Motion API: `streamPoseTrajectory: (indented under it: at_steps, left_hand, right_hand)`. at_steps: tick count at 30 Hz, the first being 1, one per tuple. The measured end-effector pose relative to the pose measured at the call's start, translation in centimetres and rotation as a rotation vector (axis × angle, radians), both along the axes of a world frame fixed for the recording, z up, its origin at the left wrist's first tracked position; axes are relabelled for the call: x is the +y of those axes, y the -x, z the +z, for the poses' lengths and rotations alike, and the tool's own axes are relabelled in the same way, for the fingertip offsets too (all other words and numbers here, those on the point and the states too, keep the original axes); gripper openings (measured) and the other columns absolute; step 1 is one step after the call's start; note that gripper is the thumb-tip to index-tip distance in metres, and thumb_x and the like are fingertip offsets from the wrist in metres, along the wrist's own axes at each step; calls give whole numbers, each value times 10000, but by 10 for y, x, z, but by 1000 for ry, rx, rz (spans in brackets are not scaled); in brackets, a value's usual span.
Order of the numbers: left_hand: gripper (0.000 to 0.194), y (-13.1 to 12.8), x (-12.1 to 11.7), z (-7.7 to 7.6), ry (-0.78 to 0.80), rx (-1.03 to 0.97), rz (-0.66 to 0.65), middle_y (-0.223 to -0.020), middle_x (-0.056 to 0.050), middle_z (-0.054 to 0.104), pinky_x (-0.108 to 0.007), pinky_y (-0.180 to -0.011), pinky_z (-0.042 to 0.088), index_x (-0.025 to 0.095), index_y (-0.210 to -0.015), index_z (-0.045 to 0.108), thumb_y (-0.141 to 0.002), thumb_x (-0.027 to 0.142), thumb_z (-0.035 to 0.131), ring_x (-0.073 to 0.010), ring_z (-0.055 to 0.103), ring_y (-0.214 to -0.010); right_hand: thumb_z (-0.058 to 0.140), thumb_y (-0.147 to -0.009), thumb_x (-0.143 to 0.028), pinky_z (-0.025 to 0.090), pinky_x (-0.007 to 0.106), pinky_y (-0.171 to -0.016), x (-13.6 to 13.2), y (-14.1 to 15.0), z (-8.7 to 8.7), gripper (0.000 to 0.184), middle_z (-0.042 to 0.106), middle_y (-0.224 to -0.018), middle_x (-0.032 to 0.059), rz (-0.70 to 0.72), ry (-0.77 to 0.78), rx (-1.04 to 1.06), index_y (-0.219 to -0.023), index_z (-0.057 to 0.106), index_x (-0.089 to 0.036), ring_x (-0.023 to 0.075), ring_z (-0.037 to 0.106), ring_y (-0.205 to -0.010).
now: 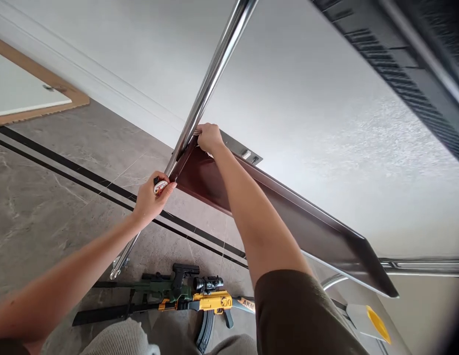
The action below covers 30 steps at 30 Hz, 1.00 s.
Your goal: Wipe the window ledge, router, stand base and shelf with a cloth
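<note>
A long dark brown shelf board (288, 212) with raised edges meets a shiny metal pole (210, 74) at its left end. My left hand (150, 197) is closed beside the shelf's near left corner, close to the pole. Between its thumb and fingers shows a small white rounded object (160, 187) with a coloured print and a black part. My right hand (210, 137) reaches to the shelf's far left corner, its fingers curled against the pole. A bit of white shows at its fingertips, too small to name.
A grey wall plate (248, 150) with a socket sits behind the shelf. On the tiled floor lie a yellow toy-like rifle (214, 301), a dark green gun (155, 286) and a black pistol (183, 273). A wood-framed panel (77, 96) is at left; a rack of dark material (400, 54) is upper right.
</note>
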<state>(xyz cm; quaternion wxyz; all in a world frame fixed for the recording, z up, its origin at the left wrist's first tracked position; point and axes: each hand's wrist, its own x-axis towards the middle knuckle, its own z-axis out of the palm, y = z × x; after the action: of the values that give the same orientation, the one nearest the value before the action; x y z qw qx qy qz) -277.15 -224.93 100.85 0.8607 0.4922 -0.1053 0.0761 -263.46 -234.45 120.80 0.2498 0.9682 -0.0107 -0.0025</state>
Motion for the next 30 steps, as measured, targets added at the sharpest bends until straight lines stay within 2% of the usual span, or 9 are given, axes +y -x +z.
streamPoseTrajectory:
  at_steps: [3,6,12,19,22,24,27,28,30]
  left_hand:
    - [286,-1,-4,-3,26,-31,-18,-586,28,557,-234,-486,365,219,-807,498,-863,473,617,-120,501,-492]
    - [286,0,-6,-5,56,-45,-48,-570,37,529,-227,-455,345,223,-815,486,-877,476,605,-115,488,-471]
    - [249,2,-9,-3,96,-58,-27,-552,64,474,-217,-460,340,224,-820,472,-883,424,606,-92,431,-445]
    - [244,2,-15,-8,143,-45,-50,-570,53,492,-233,-461,339,225,-831,478,-876,420,617,-98,434,-455]
    - [226,4,-15,-17,199,-78,-81,-600,45,512,-238,-473,355,223,-853,497,-871,403,633,-101,447,-476]
    - [220,4,-14,-21,250,-114,-85,-629,39,530,-238,-471,356,224,-861,503,-866,395,642,-96,440,-480]
    - [223,3,-11,-24,300,-108,-27,-695,26,568,-234,-477,372,226,-864,497,-872,398,638,-89,452,-499]
    - [226,2,-10,-23,299,-86,11,-708,25,571,-233,-482,379,227,-863,493,-874,400,638,-88,458,-508]
    - [226,-2,-6,-18,279,-43,103,-722,25,576,-232,-496,398,230,-865,486,-878,399,636,-89,476,-525]
  right_hand:
    - [413,-779,-2,483,404,-1020,11,14,-7,449,727,-1043,81,-14,131,16,-1058,741,-131,257,643,-1117]
    - [427,-752,5,477,425,-1032,22,39,-16,485,733,-1026,100,-37,147,-37,-1105,731,-128,286,643,-1100]
    - [364,-788,-41,478,424,-1061,34,106,-29,667,709,-1230,43,-68,-64,-109,-1404,571,-190,273,617,-1181]
    - [379,-819,-49,418,410,-1149,58,143,-38,593,619,-1385,-21,28,-166,6,-1280,679,-272,227,482,-1375]
    - [393,-815,-57,450,429,-1127,60,155,-40,542,676,-1292,-23,73,-369,15,-1144,745,-306,210,521,-1343]
    - [418,-799,-72,519,420,-1053,55,164,-31,473,725,-1177,-9,120,-595,81,-999,784,-293,206,607,-1237]
    - [454,-776,-116,620,383,-830,38,162,-2,363,757,-1013,32,82,-885,170,-888,782,-225,198,717,-960]
    - [456,-779,-132,628,373,-766,31,155,11,350,757,-968,44,45,-910,117,-907,773,-202,194,725,-880]
    - [437,-806,-160,627,380,-740,15,129,31,371,748,-927,60,6,-811,-135,-1008,748,-173,198,724,-836]
